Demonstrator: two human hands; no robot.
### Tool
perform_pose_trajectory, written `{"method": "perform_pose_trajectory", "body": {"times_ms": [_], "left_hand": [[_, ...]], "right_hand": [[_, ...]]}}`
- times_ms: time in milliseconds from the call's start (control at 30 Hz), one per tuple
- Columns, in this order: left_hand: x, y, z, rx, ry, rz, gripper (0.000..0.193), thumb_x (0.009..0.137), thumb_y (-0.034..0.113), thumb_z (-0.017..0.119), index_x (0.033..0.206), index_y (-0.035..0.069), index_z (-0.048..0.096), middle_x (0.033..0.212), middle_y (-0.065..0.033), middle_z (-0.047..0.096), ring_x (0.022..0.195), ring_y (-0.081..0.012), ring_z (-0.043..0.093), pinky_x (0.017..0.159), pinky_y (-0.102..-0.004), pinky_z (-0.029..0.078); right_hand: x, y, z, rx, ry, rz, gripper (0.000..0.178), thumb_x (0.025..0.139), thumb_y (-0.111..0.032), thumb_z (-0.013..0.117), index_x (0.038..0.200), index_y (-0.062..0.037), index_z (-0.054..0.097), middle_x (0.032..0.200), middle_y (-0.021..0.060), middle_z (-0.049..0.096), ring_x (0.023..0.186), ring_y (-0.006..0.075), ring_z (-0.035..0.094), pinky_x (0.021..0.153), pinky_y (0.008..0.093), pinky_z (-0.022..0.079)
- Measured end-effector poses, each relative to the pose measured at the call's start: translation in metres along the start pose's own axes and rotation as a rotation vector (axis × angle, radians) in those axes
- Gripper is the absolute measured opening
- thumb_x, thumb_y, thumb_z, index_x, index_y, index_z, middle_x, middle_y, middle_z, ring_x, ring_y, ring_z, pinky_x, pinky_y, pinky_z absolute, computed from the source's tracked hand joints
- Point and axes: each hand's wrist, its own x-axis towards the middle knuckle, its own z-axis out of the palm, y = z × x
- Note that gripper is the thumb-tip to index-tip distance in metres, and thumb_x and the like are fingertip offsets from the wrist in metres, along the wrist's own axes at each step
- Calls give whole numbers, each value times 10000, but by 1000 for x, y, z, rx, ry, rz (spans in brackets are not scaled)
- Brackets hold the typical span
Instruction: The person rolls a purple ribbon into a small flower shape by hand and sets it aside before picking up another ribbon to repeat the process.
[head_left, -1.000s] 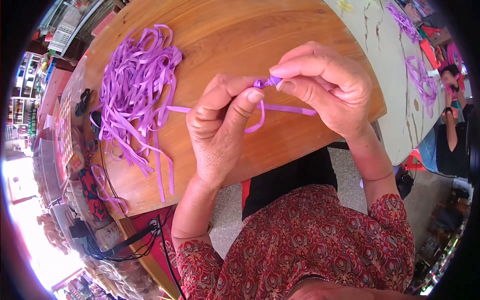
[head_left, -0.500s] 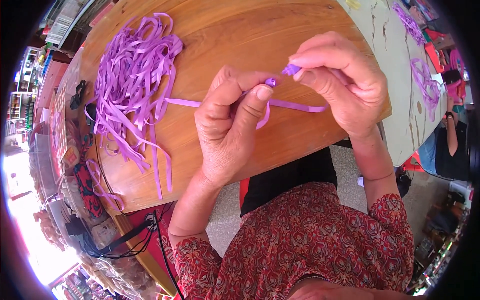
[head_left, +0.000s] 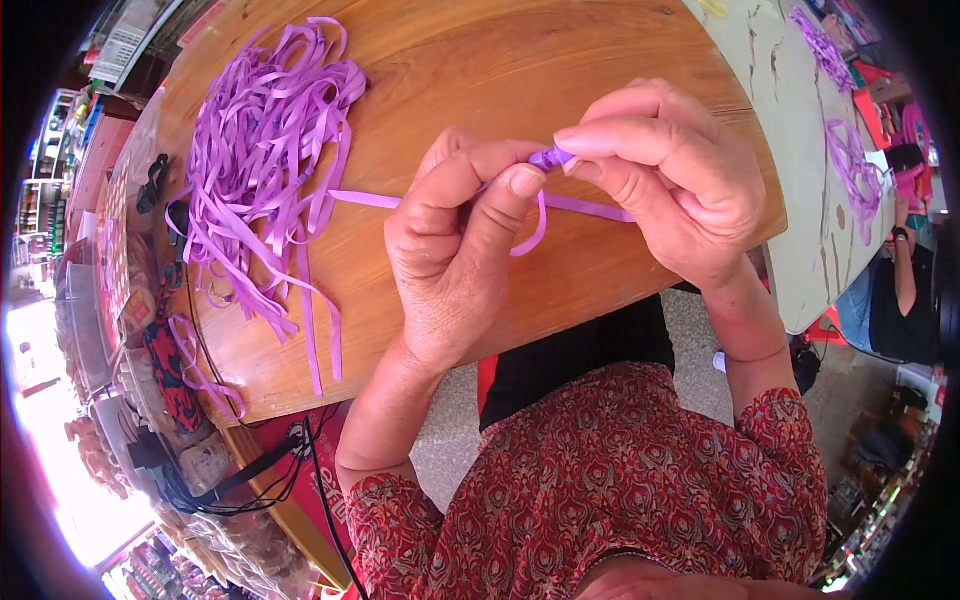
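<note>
Ideally, pinches should be light and level: the left hand point(head_left: 450, 235) has its grip closed on a small purple piece point(head_left: 546, 159), the right hand point(head_left: 690, 180) seemingly likewise at its other end, the ribbon pile point(head_left: 270, 150) left of both on the worktop point(head_left: 480, 80).

You have two hands, a left hand point(head_left: 445, 240) and a right hand point(head_left: 690, 190), above one wooden table point(head_left: 500, 60). On it lies one ribbon heap point(head_left: 265, 150) (strands too tangled to count); right of the wooden table, one white table point(head_left: 800, 270) bears two purple bundles point(head_left: 823, 50).
</note>
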Motion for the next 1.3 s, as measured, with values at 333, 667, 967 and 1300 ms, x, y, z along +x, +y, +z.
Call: {"method": "perform_pose_trajectory", "body": {"times_ms": [333, 667, 967, 1300], "left_hand": [[1, -1, -1, 101, 8, 33, 91, 847, -10, 615, 928, -9, 656, 718, 0, 467, 623, -63, 415, 536, -196, 337], [1, -6, 0, 103, -16, 111, 111, 823, -44, 631, 923, -2, 656, 700, -2, 466, 586, -60, 414, 492, -197, 344], [3, -6, 2, 253, -14, 247, 140, 784, -55, 654, 913, -1, 653, 677, -25, 553, 578, -94, 439, 491, -214, 373], [1, -3, 1, 401, -7, 387, 153, 737, -63, 684, 864, 1, 626, 706, -64, 593, 578, -157, 492, 511, -248, 430]], "right_hand": [[-1, 1, 1, 18, -26, 67, 171, 738, 70, 672, 901, 18, 663, 823, 113, 622, 703, 162, 599, 589, 235, 466], [0, 1, -1, 2, -39, 36, 163, 738, 76, 668, 891, 22, 661, 815, 114, 622, 694, 159, 601, 580, 234, 464], [1, -4, -5, 2, -63, 42, 152, 726, 60, 693, 870, 28, 654, 801, 112, 620, 683, 146, 592, 565, 214, 452], [-2, -9, -1, -26, -52, 35, 143, 737, 61, 681, 873, 41, 643, 794, 114, 611, 670, 142, 569, 560, 214, 439]]}}
